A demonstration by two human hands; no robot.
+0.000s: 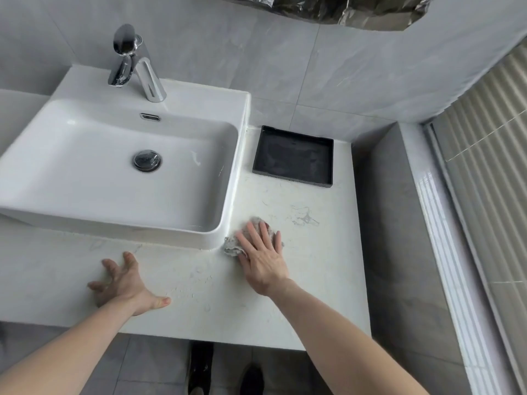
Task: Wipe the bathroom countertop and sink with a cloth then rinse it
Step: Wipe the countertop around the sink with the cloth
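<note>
A white marble-look countertop [313, 266] carries a white rectangular vessel sink [85, 195] with a chrome drain [147, 160] and a chrome tap [134, 64]. A small grey cloth [232, 246] lies crumpled on the counter beside the sink's front right corner. My right hand [262, 258] presses flat on the cloth with fingers spread, covering most of it. My left hand [125, 283] rests on the counter in front of the sink, fingers apart and arched, holding nothing. Dusty specks and smears mark the counter between my hands.
A shallow black tray [293, 155] sits on the counter at the back right, near the grey tiled wall. A grey ledge [399, 223] and a window blind [484, 166] bound the right side. Crumpled foil [328, 10] hangs overhead. Shoes [199, 366] show on the floor below the counter edge.
</note>
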